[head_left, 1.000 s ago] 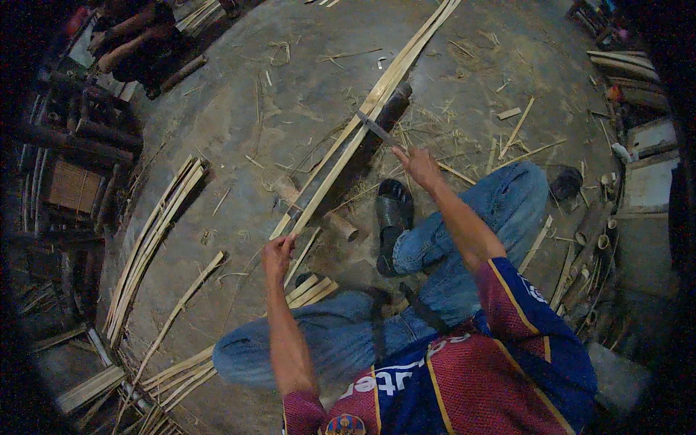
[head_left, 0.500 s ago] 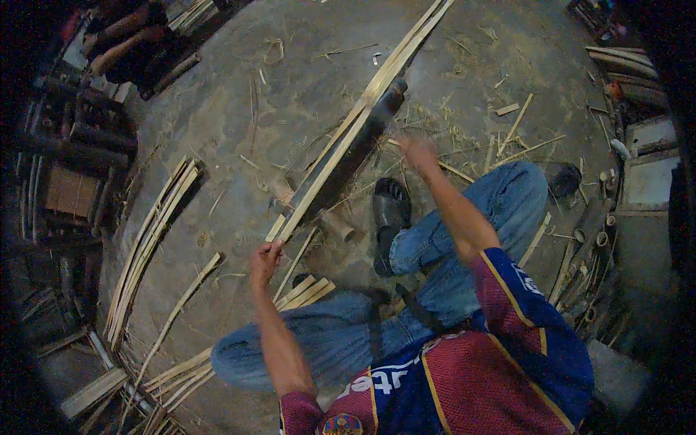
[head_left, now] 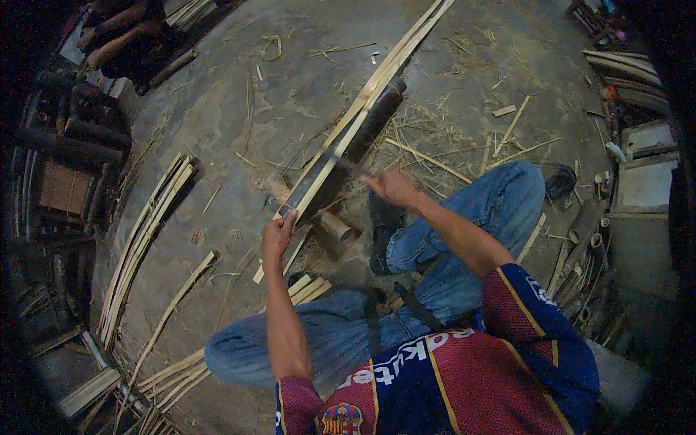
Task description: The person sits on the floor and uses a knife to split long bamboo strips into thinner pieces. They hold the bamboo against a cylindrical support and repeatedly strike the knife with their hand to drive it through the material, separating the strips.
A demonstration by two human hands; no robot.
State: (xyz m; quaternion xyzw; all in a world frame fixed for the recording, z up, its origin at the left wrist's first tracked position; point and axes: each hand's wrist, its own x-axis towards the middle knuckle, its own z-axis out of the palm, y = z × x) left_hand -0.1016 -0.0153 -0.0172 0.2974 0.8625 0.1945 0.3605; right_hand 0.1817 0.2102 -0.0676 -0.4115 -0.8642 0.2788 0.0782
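Two long pale bamboo strips (head_left: 346, 132) lie slantwise over a dark round log (head_left: 384, 109) on the floor before me. My left hand (head_left: 277, 235) is closed around one strip close to its near end, and the end sticks out below the fist. My right hand (head_left: 395, 190) grips the handle of a knife (head_left: 344, 165). Its blade is smeared by motion and reaches left across the strips at about their middle. Whether the blade touches them I cannot tell. Under the log, a short thick piece of bamboo (head_left: 336, 226) shows between my hands and my knees.
A bundle of bamboo strips (head_left: 148, 243) lies at the left, with a single strip (head_left: 174, 312) nearer. Shavings and offcuts (head_left: 428, 159) litter the floor at right. Bamboo tubes (head_left: 580, 246) stand along the right side. A person's arm (head_left: 116, 47) shows at the far left.
My right hand has swung left with the knife, bringing the blade over the strips. My left hand has shifted farther up along the strip, away from its near end.
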